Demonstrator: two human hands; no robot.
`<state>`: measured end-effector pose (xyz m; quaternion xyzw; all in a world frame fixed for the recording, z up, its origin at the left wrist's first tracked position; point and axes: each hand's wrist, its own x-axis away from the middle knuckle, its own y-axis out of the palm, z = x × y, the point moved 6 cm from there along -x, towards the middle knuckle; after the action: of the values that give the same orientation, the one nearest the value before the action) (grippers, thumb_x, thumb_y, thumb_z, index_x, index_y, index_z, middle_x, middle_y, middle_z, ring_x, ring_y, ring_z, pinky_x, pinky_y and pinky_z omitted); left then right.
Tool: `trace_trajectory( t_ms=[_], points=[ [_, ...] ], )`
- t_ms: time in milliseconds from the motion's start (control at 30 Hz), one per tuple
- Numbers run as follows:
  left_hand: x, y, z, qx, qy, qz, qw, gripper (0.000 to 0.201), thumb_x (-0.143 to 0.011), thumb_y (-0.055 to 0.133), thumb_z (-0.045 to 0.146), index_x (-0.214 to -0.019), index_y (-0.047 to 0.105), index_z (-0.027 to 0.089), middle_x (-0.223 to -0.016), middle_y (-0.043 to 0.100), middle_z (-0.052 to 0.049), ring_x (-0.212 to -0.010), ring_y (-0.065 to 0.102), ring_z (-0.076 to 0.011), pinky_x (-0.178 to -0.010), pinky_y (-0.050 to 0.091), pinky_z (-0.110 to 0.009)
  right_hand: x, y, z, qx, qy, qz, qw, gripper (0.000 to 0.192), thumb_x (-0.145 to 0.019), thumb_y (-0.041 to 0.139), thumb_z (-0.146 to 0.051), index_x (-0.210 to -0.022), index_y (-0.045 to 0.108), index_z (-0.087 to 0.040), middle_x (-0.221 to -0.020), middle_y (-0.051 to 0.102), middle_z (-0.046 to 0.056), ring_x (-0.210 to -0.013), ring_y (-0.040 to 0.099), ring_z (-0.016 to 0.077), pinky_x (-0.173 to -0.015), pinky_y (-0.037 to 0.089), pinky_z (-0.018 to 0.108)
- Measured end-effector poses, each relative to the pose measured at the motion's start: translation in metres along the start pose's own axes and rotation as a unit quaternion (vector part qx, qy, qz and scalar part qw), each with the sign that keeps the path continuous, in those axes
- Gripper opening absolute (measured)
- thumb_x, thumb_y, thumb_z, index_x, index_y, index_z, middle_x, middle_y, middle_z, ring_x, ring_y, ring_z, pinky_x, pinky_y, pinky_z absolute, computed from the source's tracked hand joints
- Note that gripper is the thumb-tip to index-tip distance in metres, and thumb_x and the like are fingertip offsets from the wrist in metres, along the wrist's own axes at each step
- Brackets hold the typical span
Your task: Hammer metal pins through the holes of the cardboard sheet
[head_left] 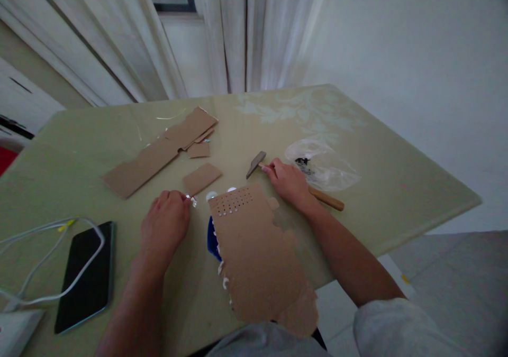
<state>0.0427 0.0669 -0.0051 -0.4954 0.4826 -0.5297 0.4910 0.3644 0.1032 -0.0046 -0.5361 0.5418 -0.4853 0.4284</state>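
My right hand (288,181) is closed around the wooden handle of a small hammer (256,164) that lies on the green table (397,188); its dark head points left. My left hand (165,220) pinches a small shiny metal piece (193,200) at its fingertips, just left of a torn cardboard sheet (257,256). That sheet has rows of small punched holes near its top edge and overhangs the table's near edge. A blue object (212,240) is partly hidden under the sheet's left side.
Cardboard scraps lie further back: a long strip (159,153) and a small rectangle (202,178). A crumpled clear plastic bag (321,166) sits right of the hammer. A dark phone (85,275) with a white cable (39,230) over it lies at the left. Curtains hang behind.
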Motion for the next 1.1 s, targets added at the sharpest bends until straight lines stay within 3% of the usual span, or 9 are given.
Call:
trace_trajectory(
  t_ms=[367, 467, 533, 633, 800, 900, 967, 1100],
  points=[
    [-0.003, 0.007, 0.004, -0.032, 0.01, 0.017, 0.999, 0.038, -0.109, 0.039, 0.035, -0.109, 0.07, 0.014, -0.115, 0.073, -0.022, -0.117, 0.068, -0.0407, -0.098, 0.055, -0.049, -0.001, 0.004, 0.003, 0.009, -0.007, 0.008, 1.0, 0.051, -0.116, 0.031, -0.061, -0.125, 0.064, -0.022, -0.112, 0.082, 0.013, -0.099, 0.078, 0.0316, -0.076, 0.048, 0.036],
    [-0.007, 0.0, 0.003, 0.026, -0.011, 0.052, 0.998, 0.035, -0.108, 0.037, 0.033, -0.109, 0.067, 0.015, -0.115, 0.074, -0.023, -0.117, 0.068, -0.0406, -0.099, 0.054, -0.05, -0.002, 0.004, 0.004, 0.009, -0.007, 0.006, 1.0, 0.051, -0.116, 0.03, -0.06, -0.125, 0.064, -0.022, -0.11, 0.082, 0.013, -0.1, 0.078, 0.032, -0.075, 0.049, 0.036],
    [-0.01, -0.007, 0.0, 0.116, -0.038, 0.074, 0.99, 0.029, -0.107, 0.039, 0.033, -0.108, 0.064, 0.018, -0.111, 0.077, -0.019, -0.11, 0.071, -0.0375, -0.096, 0.055, -0.048, -0.003, 0.004, 0.004, 0.01, -0.009, 0.002, 1.0, 0.051, -0.117, 0.03, -0.06, -0.125, 0.064, -0.022, -0.109, 0.082, 0.013, -0.099, 0.078, 0.0323, -0.075, 0.049, 0.036],
    [-0.014, -0.017, -0.003, 0.308, -0.057, 0.115, 0.943, 0.02, -0.103, 0.05, 0.038, -0.102, 0.063, 0.022, -0.1, 0.08, -0.01, -0.095, 0.074, -0.0291, -0.089, 0.056, -0.042, -0.003, 0.004, 0.004, 0.014, -0.011, -0.004, 1.0, 0.051, -0.117, 0.029, -0.06, -0.126, 0.063, -0.022, -0.112, 0.082, 0.014, -0.1, 0.078, 0.0325, -0.077, 0.05, 0.036],
    [-0.011, -0.02, 0.011, 0.624, -0.019, 0.152, 0.766, 0.036, -0.091, 0.077, 0.046, -0.115, 0.073, 0.02, -0.1, 0.082, -0.008, -0.09, 0.076, -0.0196, -0.079, 0.059, -0.031, -0.002, 0.003, 0.001, 0.021, -0.011, -0.022, 0.999, 0.052, -0.117, 0.028, -0.06, -0.13, 0.062, -0.021, -0.118, 0.081, 0.016, -0.105, 0.077, 0.0329, -0.083, 0.052, 0.038],
    [-0.002, -0.019, 0.026, 0.702, -0.01, 0.155, 0.695, 0.038, -0.089, 0.082, 0.042, -0.121, 0.076, 0.022, -0.106, 0.083, -0.007, -0.096, 0.078, -0.0176, -0.088, 0.063, -0.031, -0.002, 0.001, -0.001, 0.018, -0.019, -0.021, 0.999, 0.052, -0.117, 0.029, -0.059, -0.128, 0.062, -0.021, -0.117, 0.081, 0.015, -0.106, 0.078, 0.0328, -0.084, 0.053, 0.038],
    [0.005, -0.023, 0.036, 0.716, 0.004, 0.156, 0.681, 0.038, -0.087, 0.086, 0.039, -0.12, 0.078, 0.023, -0.103, 0.083, -0.006, -0.098, 0.08, -0.0186, -0.093, 0.065, -0.034, -0.002, 0.0, -0.002, 0.015, -0.02, -0.02, 0.999, 0.051, -0.117, 0.03, -0.058, -0.127, 0.062, -0.021, -0.116, 0.082, 0.015, -0.104, 0.078, 0.0334, -0.083, 0.053, 0.039],
    [0.021, -0.035, 0.05, 0.697, 0.034, 0.164, 0.697, 0.03, -0.083, 0.092, 0.035, -0.109, 0.082, 0.022, -0.101, 0.085, -0.006, -0.092, 0.083, -0.02, -0.089, 0.069, -0.034, -0.002, -0.003, -0.003, 0.011, -0.017, -0.02, 1.0, 0.05, -0.117, 0.031, -0.058, -0.125, 0.063, -0.021, -0.114, 0.082, 0.014, -0.103, 0.079, 0.0346, -0.081, 0.053, 0.039]
  ],
)
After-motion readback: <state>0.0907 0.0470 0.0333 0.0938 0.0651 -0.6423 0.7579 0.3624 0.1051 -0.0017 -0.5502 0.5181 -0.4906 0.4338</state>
